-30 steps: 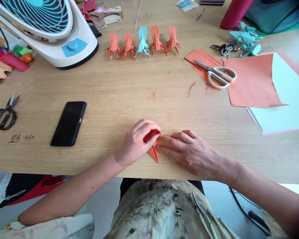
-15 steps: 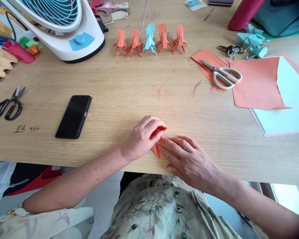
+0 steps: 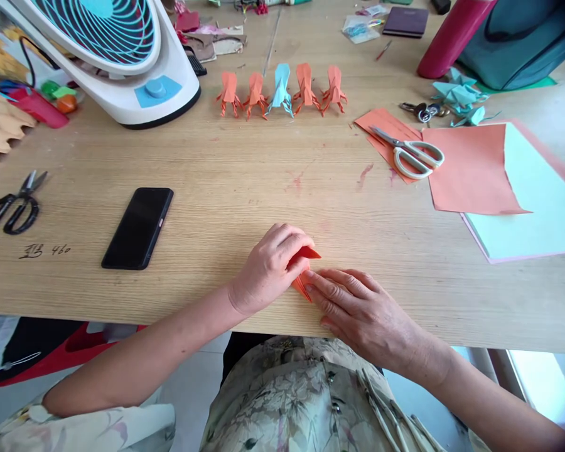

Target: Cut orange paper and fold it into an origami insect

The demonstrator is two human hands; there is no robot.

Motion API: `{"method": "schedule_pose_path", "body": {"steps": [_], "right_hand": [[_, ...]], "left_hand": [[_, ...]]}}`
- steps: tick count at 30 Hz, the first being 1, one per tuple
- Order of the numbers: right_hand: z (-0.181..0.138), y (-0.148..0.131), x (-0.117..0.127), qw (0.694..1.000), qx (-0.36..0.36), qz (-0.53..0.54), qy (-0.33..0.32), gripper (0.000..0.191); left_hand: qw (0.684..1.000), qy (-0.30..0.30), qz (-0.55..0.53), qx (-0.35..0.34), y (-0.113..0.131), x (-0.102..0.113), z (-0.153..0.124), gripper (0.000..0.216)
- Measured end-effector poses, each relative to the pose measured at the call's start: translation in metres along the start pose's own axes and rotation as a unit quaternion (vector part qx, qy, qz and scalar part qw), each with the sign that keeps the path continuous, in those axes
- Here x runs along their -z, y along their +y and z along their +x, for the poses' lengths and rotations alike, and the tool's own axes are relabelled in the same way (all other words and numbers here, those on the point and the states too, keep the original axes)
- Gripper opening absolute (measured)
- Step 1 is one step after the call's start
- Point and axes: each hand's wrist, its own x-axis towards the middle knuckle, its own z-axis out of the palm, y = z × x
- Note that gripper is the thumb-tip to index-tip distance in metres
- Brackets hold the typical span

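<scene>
Near the table's front edge lies a small folded piece of orange paper (image 3: 301, 286), partly hidden by my fingers. My left hand (image 3: 279, 262) is closed on its upper part, pinching a raised flap between thumb and fingers. From the right, my right hand (image 3: 358, 304) lies with fingers stretched out flat, the fingertips touching the paper's lower right edge. Farther back stands a row of folded paper figures, several orange ones (image 3: 304, 88) and one light blue figure (image 3: 281, 88) in the middle.
A black phone (image 3: 138, 228) and black-handled scissors (image 3: 16, 206) lie at left, below a white fan (image 3: 169, 94). On the right, white-handled scissors (image 3: 417, 157) rest on orange paper strips, beside an orange sheet (image 3: 471, 169) and pale green sheets (image 3: 537, 213). A pink bottle (image 3: 452, 41) stands behind.
The camera view has tilted up slightly. Both hands stay at the folded paper, and the flap under my left fingers now shows a little more.
</scene>
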Motion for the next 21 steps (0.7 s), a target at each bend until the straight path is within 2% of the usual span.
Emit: {"method": "schedule_pose_path", "body": {"steps": [9,16,21], "right_hand": [[0.001,0.001,-0.001,0.999,-0.020,0.030,0.005,0.048],[0.006,0.004,0.001,0.998,-0.044,0.049,-0.002,0.032],[0.007,0.003,0.000,0.999,-0.022,0.032,0.008,0.033]], "left_hand": [[0.990,-0.126,0.008,0.064,0.006,0.012,0.015,0.020],[0.978,-0.195,0.052,0.048,0.006,0.018,0.027,0.017],[0.972,-0.200,0.120,0.028,0.006,0.018,0.029,0.011]]}}
